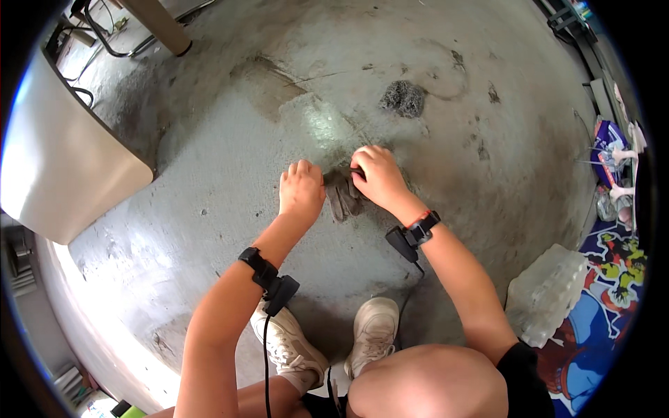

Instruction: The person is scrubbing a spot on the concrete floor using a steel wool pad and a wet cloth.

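Between my hands hangs a dirty grey glove (341, 200), its fingers pointing down toward my feet. My left hand (302, 188) is closed at the glove's left edge, fingertips hidden from above. On the other side, my right hand (378, 175) is closed with a dark part of the glove pinched between thumb and fingers. Farther off to the right, a wad of grey wiry mesh, like steel wool (403, 99), lies on the floor.
The stained grey concrete floor (209, 160) spreads around my shoes (373, 327). To the left stands a pale curved panel (77, 153), with a table leg (159, 26) beyond it. A translucent plastic tray (547, 292), a colourful printed mat (606, 320) and a purple package (608, 150) lie at right.
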`<state>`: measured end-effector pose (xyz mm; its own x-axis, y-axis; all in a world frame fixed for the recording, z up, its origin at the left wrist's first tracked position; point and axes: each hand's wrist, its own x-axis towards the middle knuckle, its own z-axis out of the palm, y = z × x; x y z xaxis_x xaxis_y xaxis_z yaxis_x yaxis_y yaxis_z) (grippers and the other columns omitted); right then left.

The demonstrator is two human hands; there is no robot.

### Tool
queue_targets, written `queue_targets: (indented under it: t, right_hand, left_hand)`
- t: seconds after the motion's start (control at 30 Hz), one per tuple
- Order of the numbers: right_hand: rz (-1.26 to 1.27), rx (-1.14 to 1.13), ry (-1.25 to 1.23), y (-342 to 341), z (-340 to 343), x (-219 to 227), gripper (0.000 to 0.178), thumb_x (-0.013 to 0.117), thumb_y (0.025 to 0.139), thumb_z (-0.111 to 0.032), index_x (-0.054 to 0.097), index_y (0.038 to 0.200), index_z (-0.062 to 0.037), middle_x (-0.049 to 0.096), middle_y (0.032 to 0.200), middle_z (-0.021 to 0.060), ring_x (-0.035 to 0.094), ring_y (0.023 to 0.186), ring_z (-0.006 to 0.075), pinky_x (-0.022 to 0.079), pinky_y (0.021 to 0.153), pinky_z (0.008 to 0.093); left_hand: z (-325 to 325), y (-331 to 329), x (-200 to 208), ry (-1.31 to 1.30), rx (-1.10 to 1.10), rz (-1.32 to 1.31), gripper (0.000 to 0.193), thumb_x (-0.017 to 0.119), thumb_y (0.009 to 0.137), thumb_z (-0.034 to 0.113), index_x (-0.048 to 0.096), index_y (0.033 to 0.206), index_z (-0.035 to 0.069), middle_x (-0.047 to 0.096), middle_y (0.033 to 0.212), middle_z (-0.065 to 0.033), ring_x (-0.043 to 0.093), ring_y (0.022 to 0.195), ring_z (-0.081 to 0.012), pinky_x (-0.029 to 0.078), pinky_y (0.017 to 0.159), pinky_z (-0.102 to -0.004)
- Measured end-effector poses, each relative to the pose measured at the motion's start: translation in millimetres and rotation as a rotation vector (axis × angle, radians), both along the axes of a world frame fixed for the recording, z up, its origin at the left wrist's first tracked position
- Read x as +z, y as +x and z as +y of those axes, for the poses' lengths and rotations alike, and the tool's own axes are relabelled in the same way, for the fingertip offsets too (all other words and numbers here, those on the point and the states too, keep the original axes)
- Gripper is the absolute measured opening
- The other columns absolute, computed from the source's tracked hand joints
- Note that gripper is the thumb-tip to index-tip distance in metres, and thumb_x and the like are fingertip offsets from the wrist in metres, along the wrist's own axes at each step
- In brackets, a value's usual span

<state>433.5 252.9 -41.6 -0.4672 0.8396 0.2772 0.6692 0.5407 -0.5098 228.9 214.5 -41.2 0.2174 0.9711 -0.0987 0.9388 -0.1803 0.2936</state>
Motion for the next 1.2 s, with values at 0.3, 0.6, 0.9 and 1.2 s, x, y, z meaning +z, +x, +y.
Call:
queue_targets:
  t: [0.3,0.6,0.9,1.2]
  right_hand:
    - [0.533,-0.212,-0.605,91.2,-90.6,41.8,0.016,0.067,0.086,0.003,0.058,0.098,-0.0029,0.065,0.094,0.0024,0.062,0.091,0.0106,0.05,0.082,0.0277]
    - [0.062,-0.352,-0.347,153.1,-141.2,33.5,0.027,0.065,0.084,0.005,0.069,0.108,-0.0053,0.071,0.109,0.0083,0.066,0.1,0.0264,0.051,0.091,0.0379]
    - [-0.284,-0.216,-0.3,140.9,-215.9,26.0,0.053,0.062,0.087,-0.006,0.052,0.139,-0.0014,0.041,0.155,0.0171,0.036,0.145,0.035,0.029,0.119,0.053]
    - [-0.083,-0.354,-0.324,137.8,-219.0,26.0,0.058,0.063,0.088,-0.008,0.046,0.144,-0.0027,0.036,0.157,0.0199,0.034,0.145,0.0384,0.027,0.119,0.053]
  left_hand:
    - [-49.9,41.9,56.1,-0.115,-0.101,-0.7,0.026,0.068,0.083,0.004,0.056,0.106,0.005,0.067,0.098,-0.0147,0.066,0.096,-0.0339,0.052,0.083,-0.0438]
    - [-53.5,113.5,13.4,-0.217,-0.341,-0.613,0.025,0.069,0.079,0.004,0.065,0.104,0.007,0.067,0.108,-0.0117,0.064,0.106,-0.0295,0.049,0.092,-0.0426]
    - [-122.1,124.5,14.0,-0.033,-0.667,-0.453,0.051,0.062,0.078,0.001,0.057,0.128,-0.001,0.037,0.153,-0.0234,0.039,0.141,-0.0389,0.039,0.111,-0.0487]
    - [-110.7,153.7,3.7,-0.547,-0.229,-1.355,0.077,0.038,0.079,-0.026,0.035,0.151,0.001,0.004,0.168,-0.0177,0.026,0.152,-0.034,0.045,0.112,-0.0455]
